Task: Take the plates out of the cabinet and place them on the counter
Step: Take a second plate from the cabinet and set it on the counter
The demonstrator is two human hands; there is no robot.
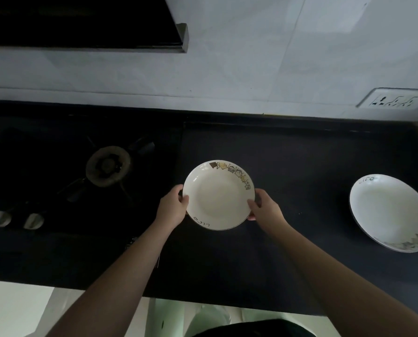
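Note:
A cream plate [217,194] with a printed pattern on its far rim is over the middle of the black counter [300,161]. My left hand [172,207] grips its left rim, thumb on top. My right hand [264,210] grips its right rim the same way. I cannot tell whether the plate touches the counter or hangs just above it. A second white plate [390,212] lies flat on the counter at the far right. The cabinet is out of view.
A black gas hob with a round burner [107,165] and two knobs [16,218] fills the counter's left part. A range hood [86,23] hangs above it. A wall socket [395,100] sits on the white backsplash at the right. The counter's front edge [203,297] runs near my body.

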